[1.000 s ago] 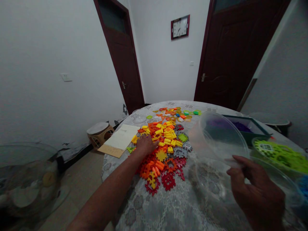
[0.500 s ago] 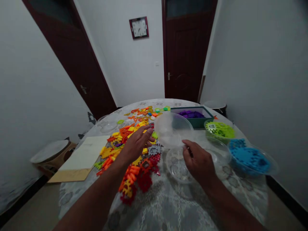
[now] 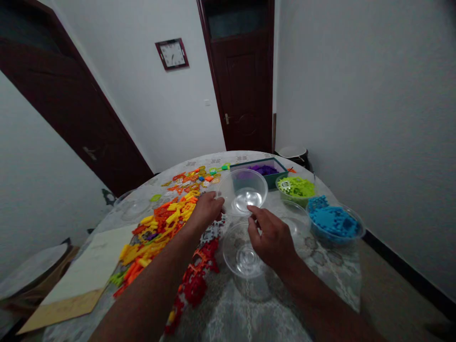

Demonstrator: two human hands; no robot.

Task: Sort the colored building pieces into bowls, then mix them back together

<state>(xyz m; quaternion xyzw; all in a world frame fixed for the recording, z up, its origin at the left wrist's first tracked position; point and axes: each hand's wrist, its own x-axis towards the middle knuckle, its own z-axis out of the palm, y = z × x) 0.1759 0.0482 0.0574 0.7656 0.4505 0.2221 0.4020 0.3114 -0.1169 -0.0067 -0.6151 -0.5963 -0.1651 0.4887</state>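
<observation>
My left hand [image 3: 208, 208] is closed, with its fingers curled down beside the left rim of a clear plastic bowl [image 3: 242, 176]. The fingertips are hidden, and I cannot tell what they hold. Dark red and grey toothed plastic pieces [image 3: 213, 231] lie just below that hand. My right hand [image 3: 272, 235] has its fingers bent and the thumb apart. Its fingertips are by the near edge of the same bowl, over the right side of a second clear bowl [image 3: 233, 259]. Under my left arm spreads a pile of yellow, orange and red pieces [image 3: 156, 228].
At the back, a dark green box [image 3: 280, 179] holds purple pieces. To the right stand a bowl of lime green pieces [image 3: 298, 187], a bowl of blue pieces [image 3: 335, 222] and another clear container [image 3: 297, 221]. Cardboard with paper [image 3: 76, 280] lies at the left.
The view has swung right. The clear bowl's rim and base now show sharply. My left hand has gone from outstretched to curled beside it; my right fingers have loosened at its near edge.
</observation>
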